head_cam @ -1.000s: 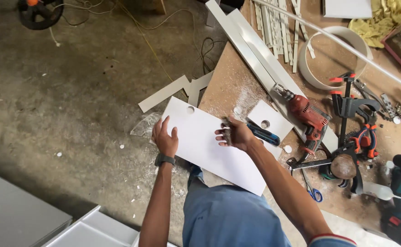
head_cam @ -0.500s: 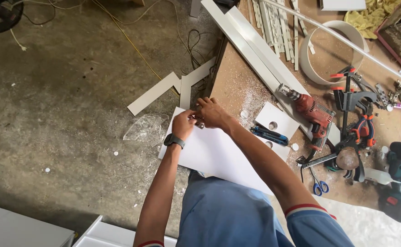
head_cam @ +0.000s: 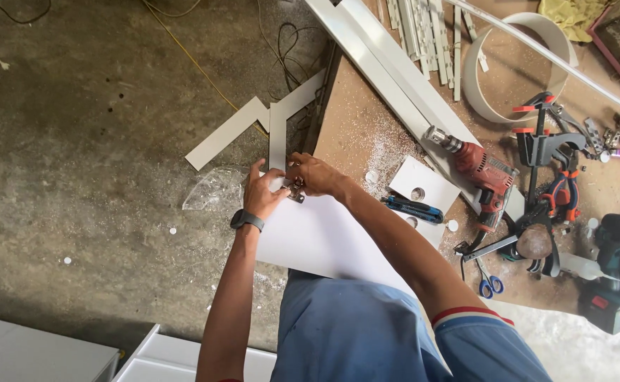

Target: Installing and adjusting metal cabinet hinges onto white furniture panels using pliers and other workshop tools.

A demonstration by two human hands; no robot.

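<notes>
My left hand (head_cam: 262,189) and right hand (head_cam: 315,175) meet at the far corner of the white panel (head_cam: 324,237), which lies over the workbench (head_cam: 356,131) edge. Fingers of both pinch a small metal hinge (head_cam: 296,192) there. At three o'clock lie a blue utility knife (head_cam: 412,209) and a red drill (head_cam: 481,170).

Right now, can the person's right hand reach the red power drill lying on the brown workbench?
Probably yes. The right hand is busy at the white panel, but the red power drill lies uncovered on the workbench on that side, nothing between.
</notes>
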